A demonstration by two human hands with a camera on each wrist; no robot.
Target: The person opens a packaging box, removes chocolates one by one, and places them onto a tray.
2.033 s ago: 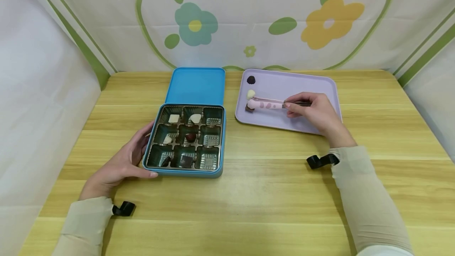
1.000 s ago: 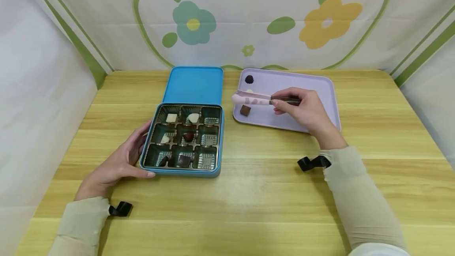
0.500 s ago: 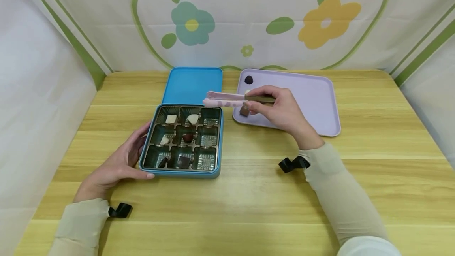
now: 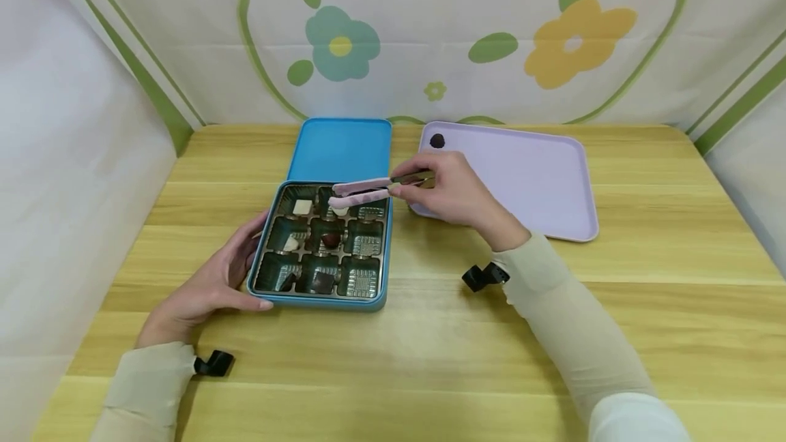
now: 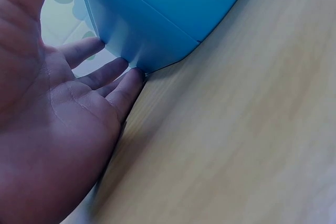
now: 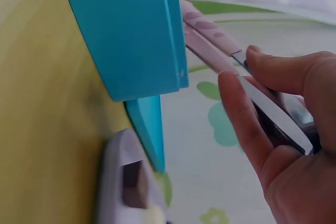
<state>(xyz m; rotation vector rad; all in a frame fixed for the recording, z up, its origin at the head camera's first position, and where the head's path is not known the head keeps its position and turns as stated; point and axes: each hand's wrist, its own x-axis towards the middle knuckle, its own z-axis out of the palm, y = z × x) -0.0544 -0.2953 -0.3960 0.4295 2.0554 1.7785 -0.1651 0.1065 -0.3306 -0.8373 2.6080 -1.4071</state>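
Now right hand (image 4: 451, 196) pinches tongs (image 4: 362, 193) over the box (image 4: 319, 295); flat left hand (image 4: 209, 288) braces it.

A wooden surface (image 4: 430, 353) fills the lower half of the frame. At upper right on it lies a lilac tray (image 4: 540, 176), with one dark round chocolate (image 4: 437, 141) in its upper left corner. A brown square chocolate (image 6: 135, 184) also lies on the tray. Behind stands a white backdrop (image 4: 430, 33) with flowers and leaves.

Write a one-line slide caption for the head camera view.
Right hand holds pink tongs over the blue chocolate box while the left hand rests against its side.
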